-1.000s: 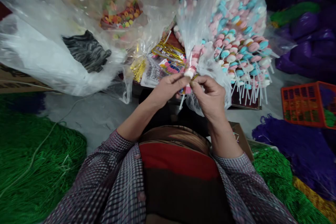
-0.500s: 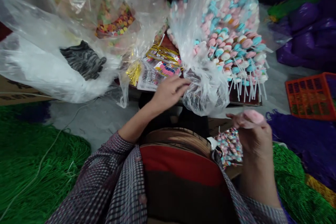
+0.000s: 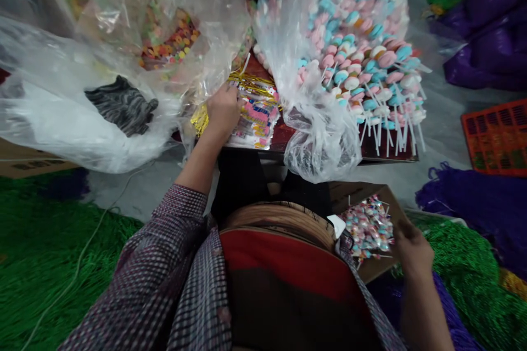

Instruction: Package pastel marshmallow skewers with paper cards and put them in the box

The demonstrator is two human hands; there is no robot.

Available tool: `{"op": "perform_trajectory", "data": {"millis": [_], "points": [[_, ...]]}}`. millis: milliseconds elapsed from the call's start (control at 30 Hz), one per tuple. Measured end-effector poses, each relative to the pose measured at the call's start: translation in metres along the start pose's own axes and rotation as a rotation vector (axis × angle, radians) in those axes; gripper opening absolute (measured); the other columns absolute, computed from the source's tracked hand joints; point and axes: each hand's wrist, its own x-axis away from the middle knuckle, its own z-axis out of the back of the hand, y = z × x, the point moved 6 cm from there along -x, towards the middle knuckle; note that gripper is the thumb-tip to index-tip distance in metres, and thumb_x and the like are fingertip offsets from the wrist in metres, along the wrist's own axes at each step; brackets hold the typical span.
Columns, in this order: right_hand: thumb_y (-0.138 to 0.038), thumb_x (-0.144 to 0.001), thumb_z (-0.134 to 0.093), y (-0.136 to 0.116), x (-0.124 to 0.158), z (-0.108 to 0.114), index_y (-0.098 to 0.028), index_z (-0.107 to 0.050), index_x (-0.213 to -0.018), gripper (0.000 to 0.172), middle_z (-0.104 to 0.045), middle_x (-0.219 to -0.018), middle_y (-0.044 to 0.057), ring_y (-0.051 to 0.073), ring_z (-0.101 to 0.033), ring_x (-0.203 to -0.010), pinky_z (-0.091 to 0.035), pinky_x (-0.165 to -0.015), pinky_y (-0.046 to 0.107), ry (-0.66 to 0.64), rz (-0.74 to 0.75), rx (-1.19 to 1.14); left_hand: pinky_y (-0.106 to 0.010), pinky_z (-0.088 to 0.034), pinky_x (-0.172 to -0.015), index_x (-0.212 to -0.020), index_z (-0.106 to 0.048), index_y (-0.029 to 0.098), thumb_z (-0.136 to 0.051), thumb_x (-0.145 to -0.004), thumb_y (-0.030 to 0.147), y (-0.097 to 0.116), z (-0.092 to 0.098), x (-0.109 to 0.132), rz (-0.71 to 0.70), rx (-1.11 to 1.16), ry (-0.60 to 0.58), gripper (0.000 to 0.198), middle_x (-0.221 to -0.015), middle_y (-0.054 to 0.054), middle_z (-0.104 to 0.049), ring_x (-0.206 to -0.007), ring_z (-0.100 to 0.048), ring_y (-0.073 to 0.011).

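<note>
- Head view: left hand point(image 3: 224, 107) set down on the near edge of the work, over the stack of printed packets point(image 3: 259, 120) on the table point(image 3: 288, 137); its fingers are bent, tips hidden beneath, so I cannot tell whether they pinch anything
- Right hand point(image 3: 415, 249) hangs just beside the carton point(image 3: 379, 269), blurred; whether it is spread or closed cannot be told, and nothing is plainly seen in it
- Carton contents: wrapped sweets point(image 3: 368, 227), a heap with some white sticks poking out
- Supplies: sweets on sticks point(image 3: 358, 77) lie piled at the table's right, sticks toward the wearer; gold ties point(image 3: 253, 79) lie across the far part of the packets; a crumpled clear bag point(image 3: 325, 142) sags over the front edge, between packets and sweets
- Step in hand, as judged: picking from the packet stack; right hand seems unoccupied
- Next move, as judged, calls for parting one thin packet cleanly from its neighbours with the fingertips, leaving the gold ties undisturbed; the right hand would be needed up at the table
</note>
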Motion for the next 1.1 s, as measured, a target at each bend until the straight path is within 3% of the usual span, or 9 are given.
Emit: {"op": "perform_trajectory", "data": {"millis": [200,333,433,533,667,800,867,967,1100], "points": [[-0.045,-0.065,-0.075,-0.070,0.003,-0.011,-0.040,-0.074,-0.073,0.010,-0.073,-0.091,0.013,0.036,-0.071,-0.098,-0.047,-0.092,0.059,0.004,0.124,-0.251,-0.039,-0.046,-0.094,-0.070,-0.043,0.026,-0.069,-0.084,0.040,-0.018,-0.008,-0.016,0.046,0.077,0.016,0.032,-0.079,-0.006,-0.059,-0.107,-0.060,-0.0282],[-0.042,-0.076,-0.078,-0.134,0.025,-0.013,-0.039,-0.082,-0.082,0.008,-0.078,-0.101,0.014,0.032,-0.074,-0.102,-0.047,-0.104,0.057,0.050,0.265,-0.523,-0.039,-0.046,-0.093,-0.071,-0.047,0.026,-0.066,-0.086,0.040,0.000,0.006,-0.012,0.054,0.124,-0.003,0.028,-0.077,-0.004,-0.060,-0.102,-0.061,-0.0252],[-0.031,-0.076,-0.083,-0.193,0.052,-0.038,-0.034,-0.083,-0.083,0.008,-0.079,-0.093,0.010,0.026,-0.075,-0.085,-0.055,-0.101,0.053,-0.196,0.293,-0.731,-0.037,-0.048,-0.088,-0.072,-0.055,0.025,-0.067,-0.085,0.032,0.038,0.020,0.000,0.031,0.195,-0.044,0.019,-0.079,-0.002,-0.062,-0.089,-0.060,-0.0204],[-0.040,-0.081,-0.080,-0.257,0.080,-0.080,-0.029,-0.081,-0.092,0.016,-0.080,-0.090,0.005,0.021,-0.076,-0.081,-0.061,-0.093,0.049,-0.531,0.342,-0.779,-0.035,-0.050,-0.085,-0.075,-0.058,0.025,-0.064,-0.089,0.030,0.082,0.026,0.019,-0.003,0.311,-0.064,0.016,-0.079,-0.001,-0.063,-0.082,-0.059,-0.0170],[-0.046,-0.076,-0.084,-0.325,0.095,-0.134,-0.026,-0.075,-0.101,0.033,-0.077,-0.098,0.001,0.016,-0.072,-0.091,-0.061,-0.086,0.035,-0.698,0.509,-0.848,-0.033,-0.050,-0.081,-0.078,-0.056,0.024,-0.062,-0.094,0.038,0.118,0.016,0.050,-0.020,0.412,-0.098,0.022,-0.079,-0.001,-0.063,-0.079,-0.058,-0.0154],[-0.047,-0.079,-0.080,-0.348,0.090,-0.153,-0.022,-0.068,-0.082,0.027,-0.063,-0.074,-0.005,0.011,-0.059,-0.070,-0.055,-0.072,0.027,-0.590,0.617,-0.859,-0.032,-0.052,-0.083,-0.085,-0.057,0.024,-0.061,-0.095,0.043,0.125,0.006,0.067,-0.021,0.474,-0.148,0.021,-0.087,-0.002,-0.065,-0.085,-0.061,-0.0153],[-0.051,-0.081,-0.078,-0.349,0.090,-0.153,-0.023,-0.065,-0.080,0.031,-0.059,-0.071,-0.006,0.010,-0.054,-0.064,-0.052,-0.066,0.027,-0.644,0.634,-0.858,-0.033,-0.053,-0.084,-0.097,-0.060,0.025,-0.064,-0.094,0.044,0.125,0.005,0.068,-0.029,0.538,-0.220,0.019,-0.098,-0.004,-0.067,-0.093,-0.064,-0.0167],[-0.057,-0.079,-0.079,-0.347,0.094,-0.144,-0.023,-0.064,-0.079,0.037,-0.059,-0.069,-0.006,0.010,-0.052,-0.061,-0.049,-0.062,0.026,-0.759,0.704,-0.807,-0.031,-0.054,-0.078,-0.111,-0.063,0.027,-0.070,-0.089,0.049,0.128,-0.001,0.068,-0.004,0.656,-0.455,0.032,-0.103,-0.005,-0.069,-0.095,-0.066,-0.0182],[-0.058,-0.079,-0.079,-0.341,0.084,-0.126,-0.022,-0.064,-0.075,0.040,-0.057,-0.063,-0.007,0.009,-0.048,-0.058,-0.043,-0.059,0.025,-0.700,0.762,-0.742,-0.029,-0.053,-0.072,-0.093,-0.066,0.022,-0.078,-0.079,0.058,0.125,-0.008,0.072,0.077,0.785,-0.643,0.040,-0.085,-0.001,-0.067,-0.077,-0.063,-0.0140]]}}
